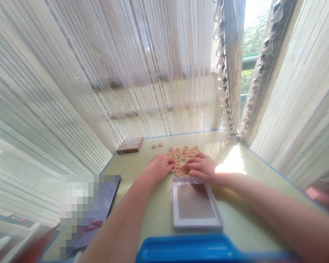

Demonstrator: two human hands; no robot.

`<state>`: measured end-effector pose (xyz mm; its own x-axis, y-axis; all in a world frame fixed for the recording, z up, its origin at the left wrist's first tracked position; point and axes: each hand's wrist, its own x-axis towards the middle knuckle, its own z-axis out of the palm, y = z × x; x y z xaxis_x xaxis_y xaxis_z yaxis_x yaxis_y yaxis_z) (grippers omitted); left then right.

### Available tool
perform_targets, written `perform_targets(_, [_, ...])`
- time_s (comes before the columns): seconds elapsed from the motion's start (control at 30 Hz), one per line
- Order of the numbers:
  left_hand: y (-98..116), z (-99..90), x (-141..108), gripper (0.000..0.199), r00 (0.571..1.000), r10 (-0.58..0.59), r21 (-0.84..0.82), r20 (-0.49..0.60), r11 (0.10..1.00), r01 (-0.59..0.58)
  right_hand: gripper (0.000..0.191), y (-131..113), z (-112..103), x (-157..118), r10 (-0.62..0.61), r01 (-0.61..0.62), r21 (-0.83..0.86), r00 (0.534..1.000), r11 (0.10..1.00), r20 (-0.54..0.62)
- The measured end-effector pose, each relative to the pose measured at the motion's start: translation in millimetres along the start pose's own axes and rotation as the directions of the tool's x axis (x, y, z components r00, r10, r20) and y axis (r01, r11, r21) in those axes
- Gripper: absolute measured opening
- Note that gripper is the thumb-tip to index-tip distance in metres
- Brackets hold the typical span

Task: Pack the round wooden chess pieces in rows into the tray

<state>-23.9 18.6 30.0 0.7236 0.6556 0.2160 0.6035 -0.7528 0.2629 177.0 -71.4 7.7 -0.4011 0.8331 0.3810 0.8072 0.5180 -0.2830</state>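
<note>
Round wooden pieces with red and dark markings [178, 157] lie grouped on the pale green table [153, 204]. My left hand [161, 166] rests at the left edge of the group, its fingertips bent against the pieces there. At the right side, my right hand [201, 166] lies palm down with fingers spread, touching or covering some pieces. Just nearer than the group sits an open white box tray [175, 204] with a greyish inside. Two more pieces [157, 145] lie apart, farther back to the left.
A flat brown box [131, 145] sits at the table's back left corner. A dark-edged screen [109, 193], partly pixelated, stands at the left. Along the near edge is a blue tray [186, 248]. Striped sheer curtains [153, 73] hang behind the table.
</note>
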Motion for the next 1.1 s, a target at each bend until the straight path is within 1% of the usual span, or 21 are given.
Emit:
perform_targets(0.1, [3.0,1.7,0.2,0.025,0.998,0.051,-0.009,-0.020,0.999,-0.051,0.038,-1.3,1.5,0.3,0.038,-0.039,-0.004,0.999,0.999,-0.035])
perform_targets(0.23, [5.8,4.5,-0.3,0.025,0.995,0.105,-0.025,0.002,0.994,-0.105,0.035,-1.0,1.9,1.3,-0.018,0.018,-0.015,0.999,1.000,0.030])
perform_targets(0.27, [5.4,5.1,-0.1,0.025,0.994,0.108,-0.019,-0.006,0.994,-0.108,0.034,-0.6,1.9,1.3,-0.018,0.019,-0.020,0.999,1.000,0.033])
perform_targets(0.33, [2.6,5.7,1.0,0.027,0.994,0.087,-0.008,-0.062,0.996,-0.088,0.036,0.9,2.1,1.2,0.023,-0.024,-0.032,1.000,0.999,-0.014])
perform_targets(0.4, [-3.8,5.9,3.3,0.028,0.989,0.026,0.002,-0.146,1.000,-0.026,0.043,4.1,2.3,1.0,0.113,-0.117,-0.042,0.989,0.992,-0.096])
perform_targets(0.47, [-13.7,6.5,6.5,0.029,0.972,-0.066,0.014,-0.225,0.997,0.071,0.049,9.3,2.5,1.0,0.250,-0.263,-0.061,0.954,0.963,-0.168])
perform_targets(0.53, [-25.8,8.2,10.1,0.031,0.944,-0.166,0.005,-0.284,0.985,0.174,0.052,15.8,2.9,1.0,0.390,-0.411,-0.093,0.902,0.907,-0.188])
perform_targets(0.57, [-31.8,9.4,11.9,0.032,0.930,-0.209,-0.024,-0.304,0.977,0.212,0.054,18.9,3.1,1.0,0.444,-0.466,-0.108,0.879,0.878,-0.176])
perform_targets(0.6, [-37.4,11.0,13.5,0.034,0.916,-0.245,-0.059,-0.317,0.969,0.239,0.055,21.8,3.4,1.0,0.477,-0.495,-0.118,0.866,0.861,-0.151])
perform_targets(0.63, [-42.4,12.6,14.8,0.035,0.904,-0.272,-0.097,-0.329,0.962,0.254,0.055,24.2,3.8,0.9,0.485,-0.497,-0.121,0.867,0.859,-0.116])
perform_targets(0.7, [-49.7,16.0,16.7,0.038,0.887,-0.334,-0.183,-0.320,0.940,0.288,0.054,27.7,5.4,0.6,0.466,-0.468,-0.112,0.884,0.877,-0.048])
perform_targets(0.77, [-54.3,19.0,17.6,0.041,0.877,-0.375,-0.242,-0.299,0.919,0.310,0.055,30.5,8.4,0.2,0.459,-0.458,-0.092,0.888,0.884,-0.017])
perform_targets(0.87, [-59.7,21.9,18.6,0.048,0.859,-0.430,-0.288,-0.279,0.890,0.353,0.059,36.7,16.0,-0.8,0.492,-0.495,-0.051,0.869,0.868,-0.051])
perform_targets(0.97, [-64.8,23.4,20.2,0.050,0.820,-0.508,-0.329,-0.264,0.846,0.419,0.057,46.2,25.0,-2.5,0.466,-0.471,-0.017,0.878,0.882,-0.107])
perform_targets(1.03, [-66.0,24.0,22.1,0.049,0.815,-0.523,-0.297,-0.251,0.843,0.449,0.055,52.4,30.3,-3.9,0.449,-0.455,-0.020,0.884,0.890,-0.129])
perform_targets(1.1, [-64.5,24.7,25.4,0.048,0.812,-0.533,-0.205,-0.236,0.844,0.495,0.056,57.5,34.8,-5.5,0.432,-0.440,-0.026,0.890,0.898,-0.150])
